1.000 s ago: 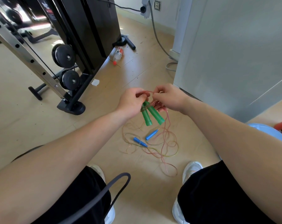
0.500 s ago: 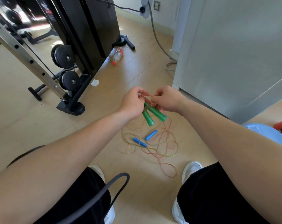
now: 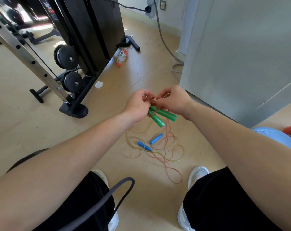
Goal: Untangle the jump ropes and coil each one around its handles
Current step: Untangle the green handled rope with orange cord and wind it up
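Two green jump-rope handles (image 3: 161, 116) hang together in the air, with a few turns of thin pinkish rope wound round them. My left hand (image 3: 138, 106) grips their upper ends. My right hand (image 3: 172, 100) pinches the pink rope (image 3: 166, 139) just above the handles, close against the left hand. That rope trails down to the floor into a loose tangle. Two blue handles (image 3: 149, 143) lie on the floor inside the tangle, joined to a yellowish rope (image 3: 173, 160).
A black gym machine (image 3: 84, 39) with a steel rail and rollers stands at the left. A bottle (image 3: 122, 55) lies beside its base. A grey cabinet (image 3: 238, 52) rises at the right, a grey cable (image 3: 164, 42) runs along the floor. My shoes flank the tangle; a dark strap (image 3: 108, 195) crosses my left leg.
Both hands have shifted slightly while working the rope at the top of the green handles; the handles now splay a bit more to the right. The floor tangle looks the same.
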{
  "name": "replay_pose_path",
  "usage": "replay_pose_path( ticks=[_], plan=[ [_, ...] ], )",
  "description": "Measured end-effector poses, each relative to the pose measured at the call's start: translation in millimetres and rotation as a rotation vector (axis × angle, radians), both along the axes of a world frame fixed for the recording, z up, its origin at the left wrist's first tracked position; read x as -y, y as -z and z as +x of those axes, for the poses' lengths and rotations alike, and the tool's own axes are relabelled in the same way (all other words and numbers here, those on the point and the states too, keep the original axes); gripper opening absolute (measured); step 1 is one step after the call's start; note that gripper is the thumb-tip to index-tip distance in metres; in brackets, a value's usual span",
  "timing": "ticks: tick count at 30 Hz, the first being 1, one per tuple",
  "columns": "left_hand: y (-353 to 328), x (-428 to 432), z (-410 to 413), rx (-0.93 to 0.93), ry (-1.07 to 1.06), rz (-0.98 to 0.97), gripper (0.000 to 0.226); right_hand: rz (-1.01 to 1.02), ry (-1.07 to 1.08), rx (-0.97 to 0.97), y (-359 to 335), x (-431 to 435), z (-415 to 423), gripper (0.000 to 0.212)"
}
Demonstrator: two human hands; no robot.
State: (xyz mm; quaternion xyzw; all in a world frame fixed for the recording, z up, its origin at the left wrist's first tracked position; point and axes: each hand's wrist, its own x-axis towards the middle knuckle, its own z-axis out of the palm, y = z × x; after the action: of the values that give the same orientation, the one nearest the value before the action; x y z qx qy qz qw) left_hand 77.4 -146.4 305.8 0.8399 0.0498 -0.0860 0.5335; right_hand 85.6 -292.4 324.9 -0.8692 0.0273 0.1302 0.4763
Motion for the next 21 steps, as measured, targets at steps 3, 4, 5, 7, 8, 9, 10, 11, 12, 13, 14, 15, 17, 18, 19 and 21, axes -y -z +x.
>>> replay_pose_path(
  ticks=[3, 4, 5, 7, 8, 9, 10, 11, 12, 13, 14, 15, 17, 18, 19, 21],
  plan=[
    [-1.2, -0.4, 1.3, -0.015, -0.008, 0.004, 0.022, 0.023, 0.023, -0.021, -1.5, -1.3, -0.5, 0.016],
    [-2.2, -0.6, 1.1, -0.034, -0.003, 0.002, 0.022, 0.012, 0.027, -0.031, -1.1, -1.5, -0.2, 0.014],
    [-2.9, -0.1, 0.3, -0.055, 0.009, 0.008, 0.023, -0.008, 0.027, -0.038, -0.5, -1.9, 0.2, 0.012],
    [-3.0, 1.7, -1.4, -0.081, 0.034, 0.038, 0.027, -0.085, 0.011, -0.038, 1.3, -2.9, 1.0, 0.011],
    [-2.6, 2.8, -2.2, -0.092, 0.041, 0.055, 0.030, -0.136, -0.001, -0.028, 1.9, -3.4, 1.3, 0.012],
    [-2.8, 3.9, -3.1, -0.103, 0.044, 0.061, 0.032, -0.176, -0.009, -0.016, 2.1, -3.8, 1.7, 0.012],
    [-2.9, 4.2, -3.2, -0.116, 0.041, 0.058, 0.033, -0.192, -0.012, -0.012, 3.1, -3.6, 2.5, 0.013],
    [-3.4, 4.1, -2.9, -0.130, 0.033, 0.044, 0.034, -0.180, -0.016, -0.017, 3.9, -3.0, 3.3, 0.013],
    [-4.0, 3.5, -2.2, -0.145, 0.022, 0.023, 0.034, -0.154, -0.022, -0.021, 4.6, -2.2, 3.7, 0.012],
    [-4.1, 2.7, -1.4, -0.158, 0.009, -0.005, 0.034, -0.127, -0.027, -0.019, 5.1, -1.3, 3.7, 0.012],
    [-3.9, 2.0, -0.7, -0.169, -0.006, -0.037, 0.033, -0.108, -0.032, -0.009, 5.3, -0.5, 3.8, 0.013],
    [-3.5, 1.8, -0.1, -0.177, -0.023, -0.075, 0.031, -0.099, -0.041, 0.004, 5.1, 0.2, 4.1, 0.013],
    [-2.7, 2.0, 0.7, -0.189, -0.060, -0.137, 0.025, -0.108, -0.079, 0.028, 3.7, 0.6, 3.6, 0.015],
    [-2.6, 2.1, 1.2, -0.192, -0.077, -0.160, 0.024, -0.121, -0.096, 0.044, 3.4, 0.2, 3.2, 0.017],
    [-2.7, 2.0, 1.5, -0.194, -0.092, -0.186, 0.024, -0.140, -0.107, 0.065, 3.0, -0.7, 2.6, 0.018],
    [-4.2, 1.5, 1.2, -0.206, -0.126, -0.243, 0.024, -0.200, -0.111, 0.119, 3.1, -3.1, 0.2, 0.014]
  ],
)
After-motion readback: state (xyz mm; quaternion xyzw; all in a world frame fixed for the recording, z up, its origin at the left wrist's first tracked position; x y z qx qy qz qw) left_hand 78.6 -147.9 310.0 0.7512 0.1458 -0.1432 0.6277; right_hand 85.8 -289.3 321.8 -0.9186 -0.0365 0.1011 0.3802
